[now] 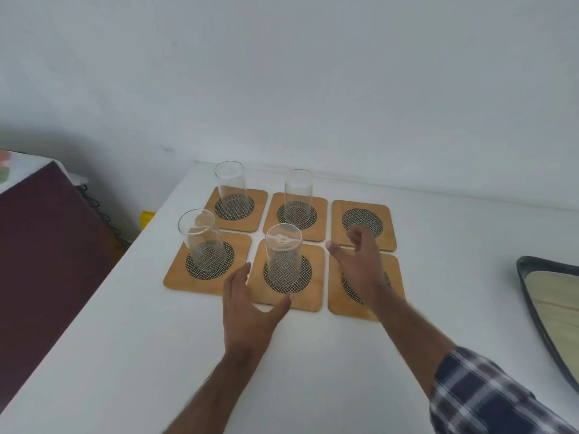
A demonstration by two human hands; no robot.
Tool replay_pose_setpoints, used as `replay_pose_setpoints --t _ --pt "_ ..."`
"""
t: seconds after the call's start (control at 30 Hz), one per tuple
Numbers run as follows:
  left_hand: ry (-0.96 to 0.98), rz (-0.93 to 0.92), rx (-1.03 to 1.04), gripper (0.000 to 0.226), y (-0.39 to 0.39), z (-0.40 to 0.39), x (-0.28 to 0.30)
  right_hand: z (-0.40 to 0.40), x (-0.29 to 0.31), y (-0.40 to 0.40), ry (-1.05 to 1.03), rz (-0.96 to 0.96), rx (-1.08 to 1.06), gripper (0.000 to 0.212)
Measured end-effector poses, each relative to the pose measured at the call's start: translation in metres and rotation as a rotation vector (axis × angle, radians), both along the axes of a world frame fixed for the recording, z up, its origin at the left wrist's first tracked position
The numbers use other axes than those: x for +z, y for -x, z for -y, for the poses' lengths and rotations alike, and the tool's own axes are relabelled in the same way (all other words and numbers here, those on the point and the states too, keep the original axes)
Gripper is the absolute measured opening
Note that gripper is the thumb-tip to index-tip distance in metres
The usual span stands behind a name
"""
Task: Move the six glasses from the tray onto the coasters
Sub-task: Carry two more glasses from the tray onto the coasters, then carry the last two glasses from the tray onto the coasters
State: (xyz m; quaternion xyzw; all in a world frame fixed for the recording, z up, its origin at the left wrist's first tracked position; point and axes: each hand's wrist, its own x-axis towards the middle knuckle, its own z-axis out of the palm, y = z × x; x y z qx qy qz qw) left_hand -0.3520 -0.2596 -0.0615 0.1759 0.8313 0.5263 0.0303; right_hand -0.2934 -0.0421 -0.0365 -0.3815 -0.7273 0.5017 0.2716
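Several square wooden coasters with dark woven centres lie in a grid on the white table. Clear glasses stand on the back-left coaster (231,183), the back-middle coaster (298,194), the front-left coaster (200,238) and the front-middle coaster (283,252). The back-right coaster (380,211) and the front-right coaster (336,296) hold no glass. My left hand (247,305) is open just left of and in front of the front-middle glass, apart from it. My right hand (360,261) hovers open over the right coasters, holding nothing. The tray (529,296) shows only its left edge at the right.
The table's left edge (103,286) runs diagonally, with a dark maroon surface (47,245) below it. A white wall stands right behind the coasters. A yellow object (147,218) peeks out beside the table's left edge.
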Motion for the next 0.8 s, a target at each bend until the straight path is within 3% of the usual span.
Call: replay_pose_setpoints --t 0.27,0.8 --pt "-0.128 -0.159 0.05 0.054 -0.06 -0.01 0.023 -0.002 0.012 -0.1 -0.012 -0.088 -0.084 0.052" --pt "-0.173 -0.206 -0.325 0.04 -0.213 -0.159 0.055 -0.118 0.043 -0.312 -0.095 -0.148 -0.382 0.034"
